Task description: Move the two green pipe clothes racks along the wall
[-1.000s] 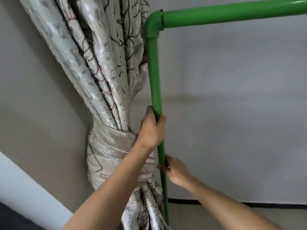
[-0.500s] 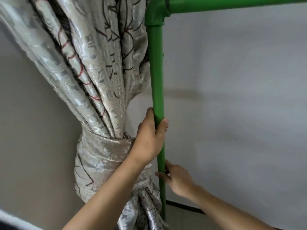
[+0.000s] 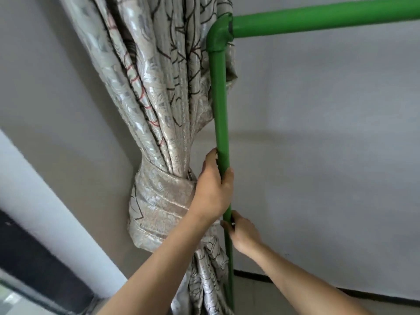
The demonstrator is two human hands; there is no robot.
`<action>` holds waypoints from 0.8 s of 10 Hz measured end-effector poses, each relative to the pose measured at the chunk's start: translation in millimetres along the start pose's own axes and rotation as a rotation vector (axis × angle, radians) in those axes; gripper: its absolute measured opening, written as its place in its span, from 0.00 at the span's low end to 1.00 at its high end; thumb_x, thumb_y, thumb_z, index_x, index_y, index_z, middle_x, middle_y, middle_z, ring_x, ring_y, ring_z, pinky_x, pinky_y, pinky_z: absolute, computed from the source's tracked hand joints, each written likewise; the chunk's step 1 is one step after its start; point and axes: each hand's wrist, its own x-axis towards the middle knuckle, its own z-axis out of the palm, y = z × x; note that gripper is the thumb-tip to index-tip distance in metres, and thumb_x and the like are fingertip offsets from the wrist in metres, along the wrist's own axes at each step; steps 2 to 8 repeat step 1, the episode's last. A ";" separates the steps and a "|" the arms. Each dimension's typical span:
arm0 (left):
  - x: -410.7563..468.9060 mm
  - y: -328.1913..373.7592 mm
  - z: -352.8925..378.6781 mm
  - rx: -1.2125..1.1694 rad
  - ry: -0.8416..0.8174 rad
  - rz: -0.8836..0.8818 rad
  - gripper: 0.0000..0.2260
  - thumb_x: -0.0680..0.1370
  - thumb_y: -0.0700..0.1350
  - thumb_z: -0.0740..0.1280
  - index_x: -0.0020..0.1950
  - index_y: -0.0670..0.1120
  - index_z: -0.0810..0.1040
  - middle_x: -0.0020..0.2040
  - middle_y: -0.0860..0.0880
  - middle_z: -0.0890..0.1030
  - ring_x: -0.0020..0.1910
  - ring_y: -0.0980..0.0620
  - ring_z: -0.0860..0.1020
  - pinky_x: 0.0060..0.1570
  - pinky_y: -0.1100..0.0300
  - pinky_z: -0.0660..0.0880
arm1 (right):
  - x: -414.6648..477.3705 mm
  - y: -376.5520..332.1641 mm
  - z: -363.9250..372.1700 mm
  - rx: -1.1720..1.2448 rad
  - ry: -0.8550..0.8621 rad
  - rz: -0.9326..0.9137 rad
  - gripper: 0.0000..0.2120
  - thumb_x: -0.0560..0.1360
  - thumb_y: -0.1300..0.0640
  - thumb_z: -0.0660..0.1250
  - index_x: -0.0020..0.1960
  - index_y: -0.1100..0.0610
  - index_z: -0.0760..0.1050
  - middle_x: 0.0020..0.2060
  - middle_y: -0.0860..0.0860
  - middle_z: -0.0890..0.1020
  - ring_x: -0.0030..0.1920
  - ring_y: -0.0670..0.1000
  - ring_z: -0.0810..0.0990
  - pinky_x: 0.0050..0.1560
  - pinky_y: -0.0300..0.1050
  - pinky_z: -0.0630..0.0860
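One green pipe clothes rack (image 3: 220, 105) stands close in front of me against a pale wall. Its upright post runs down the middle of the view, and an elbow joint at the top joins it to a horizontal bar leading off to the right. My left hand (image 3: 213, 187) is wrapped around the post at mid height. Just below it, my right hand (image 3: 242, 233) grips the same post from the right side. The foot of the post is hidden behind my arms and the curtain. No second rack is in sight.
A patterned silver curtain (image 3: 159, 114), gathered by a tieback (image 3: 161, 205), hangs directly left of the post and touches it. The grey wall (image 3: 329, 155) meets the floor at a dark skirting strip (image 3: 318, 289). A white window frame (image 3: 56, 212) slants across the lower left.
The view has swung, so the elbow joint and top bar now sit lower and further right. Both hands keep the same grip on the post.
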 end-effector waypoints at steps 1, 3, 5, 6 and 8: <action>-23.0 -0.5 -10.4 0.004 -0.027 0.015 0.22 0.77 0.46 0.62 0.71 0.46 0.64 0.58 0.49 0.75 0.55 0.48 0.77 0.55 0.47 0.78 | -17.0 -6.4 -7.2 0.028 0.005 0.039 0.17 0.77 0.48 0.63 0.63 0.53 0.71 0.53 0.53 0.84 0.48 0.55 0.83 0.44 0.50 0.79; -23.0 -0.5 -10.4 0.004 -0.027 0.015 0.22 0.77 0.46 0.62 0.71 0.46 0.64 0.58 0.49 0.75 0.55 0.48 0.77 0.55 0.47 0.78 | -17.0 -6.4 -7.2 0.028 0.005 0.039 0.17 0.77 0.48 0.63 0.63 0.53 0.71 0.53 0.53 0.84 0.48 0.55 0.83 0.44 0.50 0.79; -23.0 -0.5 -10.4 0.004 -0.027 0.015 0.22 0.77 0.46 0.62 0.71 0.46 0.64 0.58 0.49 0.75 0.55 0.48 0.77 0.55 0.47 0.78 | -17.0 -6.4 -7.2 0.028 0.005 0.039 0.17 0.77 0.48 0.63 0.63 0.53 0.71 0.53 0.53 0.84 0.48 0.55 0.83 0.44 0.50 0.79; -23.0 -0.5 -10.4 0.004 -0.027 0.015 0.22 0.77 0.46 0.62 0.71 0.46 0.64 0.58 0.49 0.75 0.55 0.48 0.77 0.55 0.47 0.78 | -17.0 -6.4 -7.2 0.028 0.005 0.039 0.17 0.77 0.48 0.63 0.63 0.53 0.71 0.53 0.53 0.84 0.48 0.55 0.83 0.44 0.50 0.79; -23.0 -0.5 -10.4 0.004 -0.027 0.015 0.22 0.77 0.46 0.62 0.71 0.46 0.64 0.58 0.49 0.75 0.55 0.48 0.77 0.55 0.47 0.78 | -17.0 -6.4 -7.2 0.028 0.005 0.039 0.17 0.77 0.48 0.63 0.63 0.53 0.71 0.53 0.53 0.84 0.48 0.55 0.83 0.44 0.50 0.79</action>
